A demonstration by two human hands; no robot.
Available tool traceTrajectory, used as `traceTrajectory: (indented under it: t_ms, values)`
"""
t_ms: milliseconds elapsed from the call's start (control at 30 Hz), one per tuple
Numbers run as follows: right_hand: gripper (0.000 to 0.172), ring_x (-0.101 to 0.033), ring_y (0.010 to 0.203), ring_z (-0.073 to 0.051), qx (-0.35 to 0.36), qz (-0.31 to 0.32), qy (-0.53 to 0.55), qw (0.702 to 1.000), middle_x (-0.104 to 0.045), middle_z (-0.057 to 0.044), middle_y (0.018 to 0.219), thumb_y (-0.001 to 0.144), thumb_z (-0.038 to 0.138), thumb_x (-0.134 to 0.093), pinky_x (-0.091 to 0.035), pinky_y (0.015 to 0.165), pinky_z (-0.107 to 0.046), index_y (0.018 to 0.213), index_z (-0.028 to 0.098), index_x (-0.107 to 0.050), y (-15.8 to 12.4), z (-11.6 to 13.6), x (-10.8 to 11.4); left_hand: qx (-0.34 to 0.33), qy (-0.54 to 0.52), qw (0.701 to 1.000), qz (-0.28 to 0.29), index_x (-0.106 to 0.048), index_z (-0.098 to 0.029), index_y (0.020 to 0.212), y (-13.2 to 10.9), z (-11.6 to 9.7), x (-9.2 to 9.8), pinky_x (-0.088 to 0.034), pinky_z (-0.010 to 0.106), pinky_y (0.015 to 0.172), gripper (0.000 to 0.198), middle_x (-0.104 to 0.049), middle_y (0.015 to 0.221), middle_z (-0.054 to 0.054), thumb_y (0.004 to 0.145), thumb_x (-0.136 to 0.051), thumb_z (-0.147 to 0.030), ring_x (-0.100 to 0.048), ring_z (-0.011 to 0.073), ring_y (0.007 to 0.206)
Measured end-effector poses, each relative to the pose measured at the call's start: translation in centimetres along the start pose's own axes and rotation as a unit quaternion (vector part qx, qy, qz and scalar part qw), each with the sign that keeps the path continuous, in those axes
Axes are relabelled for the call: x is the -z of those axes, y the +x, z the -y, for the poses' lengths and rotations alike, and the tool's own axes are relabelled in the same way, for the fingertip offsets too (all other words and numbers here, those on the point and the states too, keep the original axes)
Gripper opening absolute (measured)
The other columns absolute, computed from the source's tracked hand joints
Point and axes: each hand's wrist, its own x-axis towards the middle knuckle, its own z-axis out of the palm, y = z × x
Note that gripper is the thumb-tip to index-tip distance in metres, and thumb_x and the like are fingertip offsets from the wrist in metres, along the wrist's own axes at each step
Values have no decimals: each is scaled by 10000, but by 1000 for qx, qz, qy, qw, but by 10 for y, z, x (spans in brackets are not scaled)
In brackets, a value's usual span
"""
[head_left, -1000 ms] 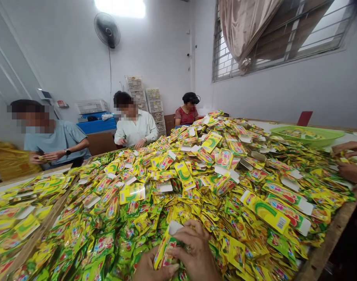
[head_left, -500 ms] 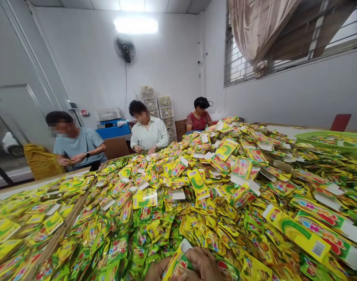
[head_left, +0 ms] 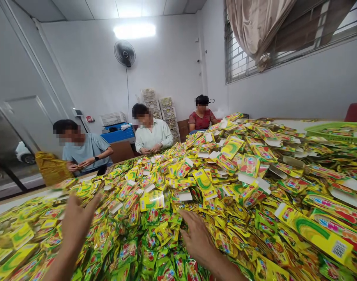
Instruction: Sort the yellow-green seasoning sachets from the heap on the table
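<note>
My left hand point(head_left: 79, 214) reaches forward over the small yellow boxes point(head_left: 22, 236) at the left, fingers apart and nothing visible in them. Just beyond its fingertips is a blurred pale-and-yellow box point(head_left: 56, 192); I cannot tell whether it is in the air or lying down. My right hand point(head_left: 197, 238) hovers low over the heap of green and yellow sachets point(head_left: 155, 234), palm down. Its thumb stands apart from the fingers, and it grips nothing that I can see. Flat printed cartons with white flaps, such as the yellow carton point(head_left: 315, 230), lie to its right.
A wooden strip point(head_left: 54, 249) divides the boxes on the left from the sachets. More cartons are piled high point(head_left: 231, 148) in the middle. At the right back stands a green basket point(head_left: 321, 132). Three people sit across the table, one in a light shirt point(head_left: 155, 134).
My hands, together around a carton at the bottom before, are now apart. The left has swung forward and left, the carton gone from it; the right has moved up onto the sachets.
</note>
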Motion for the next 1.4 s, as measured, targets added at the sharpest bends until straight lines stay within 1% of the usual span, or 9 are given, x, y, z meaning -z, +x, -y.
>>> traceTrajectory:
  t_ms: [133, 233, 333, 433, 533, 667, 900, 1200, 1400]
  values:
    - [522, -496, 1039, -242, 60, 67, -90, 992, -592, -66, 1133, 672, 23, -451, -315, 864, -375, 1143, 231, -535, 13, -8, -16, -152, 21, 956, 252, -629, -146, 939, -83, -12, -66, -434, 272, 803, 407, -661, 1002, 90, 743, -470, -465, -596, 220, 926]
    - [321, -555, 803, -194, 39, 47, -107, 992, -654, -42, 797, 786, 43, -348, -344, 749, -320, 832, 208, -619, 12, -9, -16, -186, 30, 935, 300, -583, -132, 1085, -128, -17, -107, -393, 279, 866, 456, -638, 1069, 109, 669, -590, -319, -549, 237, 1016]
    - [314, -545, 758, -170, 0, -2, -58, 998, -622, -38, 772, 874, 139, -275, -368, 681, -263, 802, 196, -575, 2, -7, -9, -187, 33, 934, 303, -570, -157, 1092, -145, -18, -123, -395, 290, 827, 434, -653, 1015, 100, 658, -568, -182, -552, 242, 997]
    - [259, -532, 940, -183, -2, -17, -26, 1000, -606, -65, 1017, 883, 229, -339, -374, 780, -263, 1060, 188, -525, -4, -7, -9, -185, 26, 931, 314, -605, -189, 927, -149, -17, -124, -416, 270, 720, 229, -680, 885, 66, 719, -513, -210, -605, 225, 878]
    - [481, -476, 1076, -230, 53, 45, -61, 996, -540, -72, 1194, 740, 177, -549, -330, 868, -308, 1208, 222, -445, 2, -8, -18, -172, 14, 933, 317, -587, -186, 909, -151, -12, -124, -429, 259, 678, 224, -695, 866, 64, 793, -427, -290, -632, 211, 826]
    - [253, -577, 858, -213, 53, 87, -74, 992, -664, -44, 865, 723, 90, -509, -357, 740, -284, 911, 224, -612, 14, -11, -26, -71, -156, 942, 287, -596, -154, 920, -156, 2, -124, -456, 290, 704, 339, -700, 866, 88, 738, -490, -420, -629, 249, 843]
    - [272, -577, 775, -154, -5, 35, 98, 995, -639, -19, 838, 868, 222, -338, -397, 681, -229, 919, 206, -605, -17, -5, -2, 150, -456, 789, 383, -579, -169, 777, -174, 6, -112, -438, 230, 520, 357, -646, 631, -26, 531, -730, -379, -569, 144, 540]
    - [100, -433, 568, -109, -87, 91, 196, 972, -472, 56, 590, 745, 280, -540, -320, 532, -187, 718, 187, -564, -41, 0, -1, 194, -481, 676, 524, -637, -174, 761, -187, -5, -94, -433, 256, 537, 313, -616, 550, -27, 555, -707, -399, -560, 147, 512]
    - [168, -343, 538, -97, -105, 50, 128, 985, -341, 68, 530, 725, 226, -512, -243, 503, -194, 574, 181, -456, -42, 2, -1, 175, -449, 729, 486, -647, -163, 703, -193, -10, -99, -378, 225, 458, 391, -570, 443, -39, 489, -747, -475, -497, 120, 421]
